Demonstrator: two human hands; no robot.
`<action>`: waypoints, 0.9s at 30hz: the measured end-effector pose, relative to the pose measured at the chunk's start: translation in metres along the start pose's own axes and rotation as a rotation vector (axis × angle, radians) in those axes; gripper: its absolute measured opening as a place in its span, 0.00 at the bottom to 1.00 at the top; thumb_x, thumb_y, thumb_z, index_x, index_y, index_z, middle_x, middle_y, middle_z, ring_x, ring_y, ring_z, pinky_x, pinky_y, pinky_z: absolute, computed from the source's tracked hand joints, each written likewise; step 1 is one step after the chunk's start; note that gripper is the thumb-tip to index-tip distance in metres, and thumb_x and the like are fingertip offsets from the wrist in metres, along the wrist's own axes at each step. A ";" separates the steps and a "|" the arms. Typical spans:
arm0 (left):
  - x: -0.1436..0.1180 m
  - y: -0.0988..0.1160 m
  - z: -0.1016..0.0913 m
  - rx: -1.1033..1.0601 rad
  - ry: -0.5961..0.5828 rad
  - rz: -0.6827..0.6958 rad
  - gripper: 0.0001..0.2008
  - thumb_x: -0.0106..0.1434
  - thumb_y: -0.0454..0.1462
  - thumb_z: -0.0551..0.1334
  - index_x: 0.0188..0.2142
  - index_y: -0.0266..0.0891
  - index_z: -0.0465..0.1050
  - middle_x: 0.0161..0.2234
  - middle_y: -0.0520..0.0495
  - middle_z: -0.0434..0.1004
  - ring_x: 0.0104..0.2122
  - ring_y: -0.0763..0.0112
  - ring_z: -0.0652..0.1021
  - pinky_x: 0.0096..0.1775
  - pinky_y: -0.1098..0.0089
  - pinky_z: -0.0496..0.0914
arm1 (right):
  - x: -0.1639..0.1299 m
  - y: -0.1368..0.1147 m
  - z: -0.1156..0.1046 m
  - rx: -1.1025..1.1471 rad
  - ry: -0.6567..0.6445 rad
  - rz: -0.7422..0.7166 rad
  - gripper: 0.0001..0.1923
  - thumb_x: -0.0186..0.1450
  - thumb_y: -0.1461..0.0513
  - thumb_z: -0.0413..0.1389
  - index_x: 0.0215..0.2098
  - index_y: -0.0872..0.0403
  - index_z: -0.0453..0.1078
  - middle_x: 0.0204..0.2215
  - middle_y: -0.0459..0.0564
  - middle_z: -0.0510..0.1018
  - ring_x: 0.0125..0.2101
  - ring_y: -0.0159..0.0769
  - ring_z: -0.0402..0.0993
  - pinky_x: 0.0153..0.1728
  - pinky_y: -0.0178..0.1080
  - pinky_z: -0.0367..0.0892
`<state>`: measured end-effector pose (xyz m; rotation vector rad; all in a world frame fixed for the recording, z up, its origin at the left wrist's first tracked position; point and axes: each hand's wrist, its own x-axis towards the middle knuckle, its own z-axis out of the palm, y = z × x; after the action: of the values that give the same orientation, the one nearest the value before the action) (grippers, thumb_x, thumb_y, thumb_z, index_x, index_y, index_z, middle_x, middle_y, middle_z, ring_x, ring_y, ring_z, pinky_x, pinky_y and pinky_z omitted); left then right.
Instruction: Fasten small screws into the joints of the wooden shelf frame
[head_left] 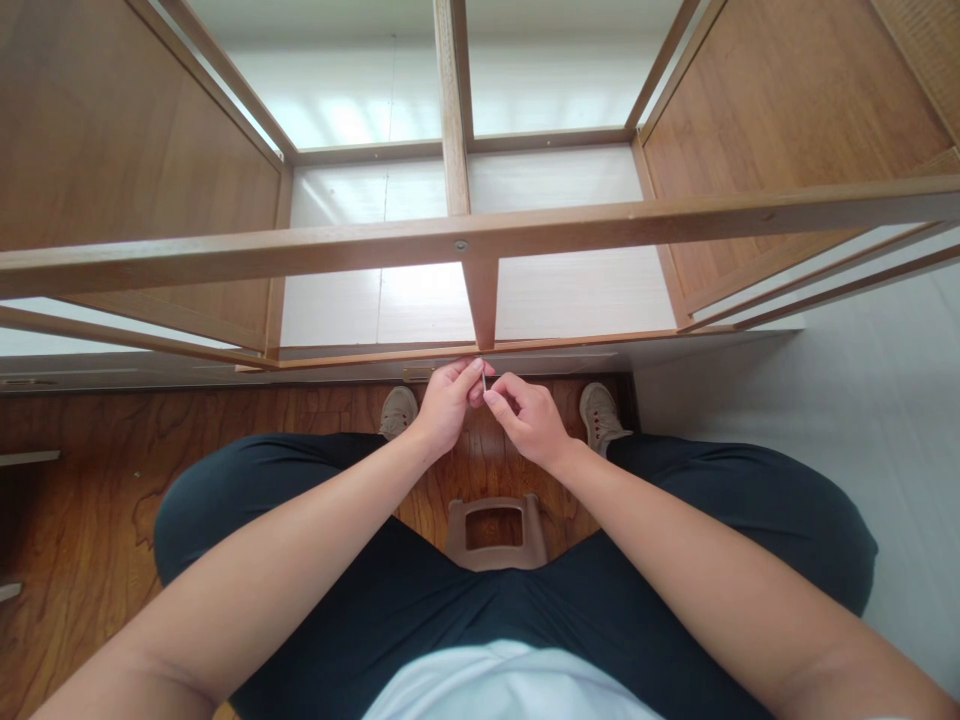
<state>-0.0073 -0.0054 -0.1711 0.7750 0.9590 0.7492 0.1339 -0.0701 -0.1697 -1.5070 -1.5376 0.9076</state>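
item: thin grey rod [484, 382], metallic in look; placed between the two hands, just below the lower rail [375, 354] of a wooden frame, near the foot of its centre upright [480, 300].
left hand [444, 405]: fingers curled, thumb at the rod's upper end; whether it grips the rod or something hidden there, cannot tell.
right hand [527, 418]: thumb and fingers pinched on the rod's lower end.
wooden frame: brown, front bar [322, 250] crossing above the hands, one round screw head [461, 246] set in it; brown panels to either side.
below: plastic stool [499, 556], brownish, between the legs; two pale shoes [399, 410], wide apart, on wood-patterned floor [300, 405].
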 end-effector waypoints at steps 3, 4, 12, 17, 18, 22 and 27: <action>0.001 0.000 0.000 -0.014 0.018 -0.002 0.15 0.60 0.47 0.70 0.30 0.37 0.77 0.18 0.57 0.59 0.20 0.78 0.61 0.29 0.73 0.61 | 0.001 -0.001 0.001 -0.016 0.001 0.007 0.15 0.72 0.52 0.52 0.32 0.52 0.69 0.23 0.44 0.74 0.24 0.32 0.68 0.30 0.35 0.60; 0.001 0.000 0.001 -0.016 0.023 -0.003 0.15 0.59 0.47 0.70 0.30 0.37 0.77 0.18 0.57 0.59 0.20 0.78 0.61 0.29 0.73 0.61 | 0.001 -0.002 0.001 -0.016 0.003 0.012 0.14 0.72 0.53 0.52 0.32 0.52 0.69 0.23 0.44 0.74 0.24 0.32 0.68 0.30 0.35 0.60; 0.000 0.003 0.003 -0.020 0.037 -0.026 0.17 0.57 0.48 0.71 0.31 0.36 0.77 0.18 0.57 0.60 0.20 0.78 0.62 0.27 0.72 0.60 | 0.003 -0.004 0.000 -0.005 -0.015 0.028 0.11 0.72 0.57 0.49 0.33 0.51 0.67 0.25 0.45 0.75 0.25 0.34 0.69 0.30 0.35 0.60; 0.001 0.001 0.001 -0.007 0.032 -0.024 0.17 0.58 0.49 0.71 0.31 0.37 0.76 0.17 0.57 0.60 0.20 0.77 0.61 0.27 0.72 0.59 | 0.004 0.002 0.003 -0.016 -0.042 0.086 0.09 0.71 0.61 0.47 0.35 0.50 0.67 0.26 0.45 0.76 0.26 0.35 0.72 0.33 0.35 0.63; 0.001 0.001 0.001 -0.004 0.031 -0.022 0.17 0.58 0.49 0.70 0.30 0.37 0.75 0.17 0.57 0.59 0.20 0.77 0.61 0.27 0.72 0.59 | 0.005 0.004 0.004 -0.021 -0.060 0.109 0.08 0.71 0.61 0.48 0.35 0.50 0.67 0.27 0.45 0.77 0.27 0.36 0.73 0.33 0.35 0.63; 0.001 0.000 0.000 -0.004 0.026 -0.020 0.17 0.59 0.49 0.71 0.30 0.37 0.75 0.17 0.58 0.60 0.20 0.77 0.61 0.28 0.71 0.60 | 0.005 0.007 0.009 -0.032 -0.129 0.184 0.07 0.70 0.62 0.49 0.37 0.50 0.69 0.27 0.45 0.77 0.26 0.36 0.73 0.31 0.35 0.63; 0.000 0.000 0.000 0.024 0.021 -0.007 0.17 0.59 0.49 0.70 0.29 0.37 0.74 0.17 0.57 0.61 0.20 0.77 0.61 0.28 0.71 0.60 | 0.006 0.009 0.010 -0.024 -0.109 0.194 0.09 0.71 0.61 0.49 0.36 0.50 0.70 0.26 0.45 0.77 0.25 0.36 0.73 0.31 0.35 0.63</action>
<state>-0.0068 -0.0049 -0.1708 0.7860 0.9907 0.7414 0.1292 -0.0635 -0.1820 -1.6693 -1.5020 1.1016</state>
